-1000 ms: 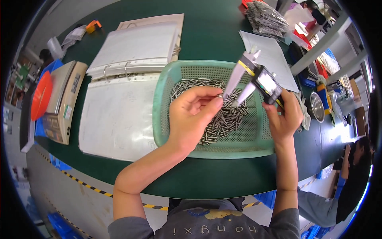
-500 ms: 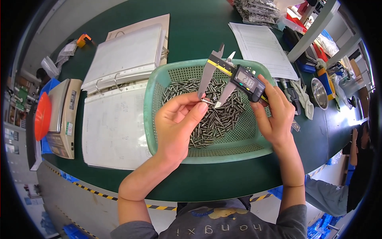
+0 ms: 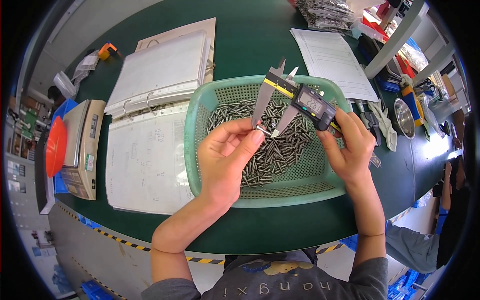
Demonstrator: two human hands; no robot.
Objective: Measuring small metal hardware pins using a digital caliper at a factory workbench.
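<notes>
My left hand pinches a small metal pin between thumb and index finger. The digital caliper is in my right hand, gripped around its display and the end of its beam. Its long jaws point down, one tip by my left fingertips and the other by the pin's free end, so the pin lies between them. Whether both tips touch it is too fine to tell. Beneath, a green perforated plastic basket holds a heap of similar metal pins.
An open ring binder lies left of the basket, beside a weighing scale with a red tray. Printed sheets, a glove and a metal bowl are at the right. Another person is at the far right.
Both hands keep their hold and have barely moved against the basket. The caliper's display reading has changed, and its jaws look very slightly closer together. The whole view has shifted a little.
</notes>
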